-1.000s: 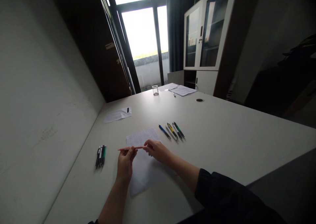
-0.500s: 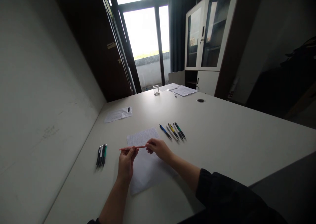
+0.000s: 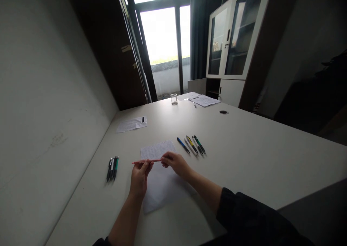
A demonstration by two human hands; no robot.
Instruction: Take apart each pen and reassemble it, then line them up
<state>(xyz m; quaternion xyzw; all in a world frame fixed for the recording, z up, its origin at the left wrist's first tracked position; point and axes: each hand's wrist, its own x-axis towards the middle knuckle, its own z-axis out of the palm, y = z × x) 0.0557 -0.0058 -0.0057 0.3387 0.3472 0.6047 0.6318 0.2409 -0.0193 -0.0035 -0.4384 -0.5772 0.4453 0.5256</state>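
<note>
- Spanning both hands, the pink pen (image 3: 139,162) is held roughly level over the upper part of the paper (image 3: 159,191), its left end pointed past the sheet's left edge.
- The pen's middle is pinched between thumb and fingers of the left hand (image 3: 139,175); its right end is gripped in the fingertips of the right hand (image 3: 173,162), by which that end is hidden.
- Little has been changed over the last second: the view is shifted slightly, while the same two-handed grip is kept, so the pen's handling can be judged steady.
- Part of the paper is covered by the right hand and forearm.
- Beyond the right hand, a blue pen (image 3: 183,145), a yellow pen (image 3: 192,145) and others are laid slantwise on the table (image 3: 257,152).
- To the left, a row of pens (image 3: 111,170) is set well apart from the left hand.
- Farther off, a creased sheet (image 3: 130,124), a glass (image 3: 174,100) and more papers (image 3: 206,100) are seen; neither hand is obstructed by them.
</note>
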